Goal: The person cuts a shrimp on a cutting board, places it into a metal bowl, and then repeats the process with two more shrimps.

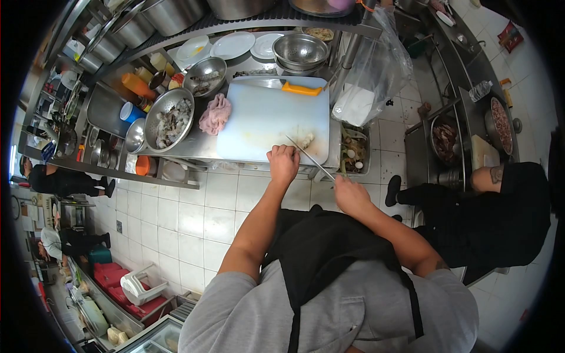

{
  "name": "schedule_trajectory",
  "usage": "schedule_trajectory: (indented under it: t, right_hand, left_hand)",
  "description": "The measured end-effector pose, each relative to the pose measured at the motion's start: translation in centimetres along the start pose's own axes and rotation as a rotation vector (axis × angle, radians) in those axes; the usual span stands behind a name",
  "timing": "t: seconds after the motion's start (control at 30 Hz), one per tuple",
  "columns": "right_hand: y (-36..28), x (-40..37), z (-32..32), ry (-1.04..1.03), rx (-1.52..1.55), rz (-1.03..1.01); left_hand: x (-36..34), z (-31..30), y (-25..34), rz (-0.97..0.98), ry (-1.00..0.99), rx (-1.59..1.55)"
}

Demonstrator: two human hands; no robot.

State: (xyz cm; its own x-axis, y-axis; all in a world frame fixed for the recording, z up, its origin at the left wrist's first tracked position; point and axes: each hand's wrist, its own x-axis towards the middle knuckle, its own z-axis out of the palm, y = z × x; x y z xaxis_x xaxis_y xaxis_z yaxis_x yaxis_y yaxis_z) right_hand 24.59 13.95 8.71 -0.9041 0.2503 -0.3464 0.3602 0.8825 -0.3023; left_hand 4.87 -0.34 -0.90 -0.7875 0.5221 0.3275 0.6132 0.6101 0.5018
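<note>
The long thin steel knife (311, 157) sits gripped tight in the fingers of my right hand (351, 194), its blade slanting ahead to pale chopped bits (306, 140) on the white plastic cutting board (259, 117). Just left of the blade, my left hand (283, 163) is curled closed (around what, if anything, I cannot tell).

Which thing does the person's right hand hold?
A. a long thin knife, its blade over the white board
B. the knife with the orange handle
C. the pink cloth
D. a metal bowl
A: the right hand grips a long knife whose blade reaches over the white cutting board, while the orange-handled knife lies untouched at the board's far edge.
</note>
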Motion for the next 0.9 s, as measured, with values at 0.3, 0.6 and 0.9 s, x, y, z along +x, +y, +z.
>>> schedule_trajectory:
  t: [0.3, 0.6, 0.9]
  right_hand:
    - [0.5, -1.5, 0.5, -0.023, -0.009, 0.045]
    - [0.2, -1.1, 0.3, 0.006, 0.066, 0.052]
    - [-0.4, -0.4, 0.1, 0.008, 0.050, 0.013]
  left_hand:
    - [0.0, 0.2, 0.0, -0.013, 0.018, 0.006]
    - [-0.4, 0.0, -0.1, -0.007, 0.027, 0.004]
    - [-0.8, -0.5, -0.4, -0.025, 0.020, -0.039]
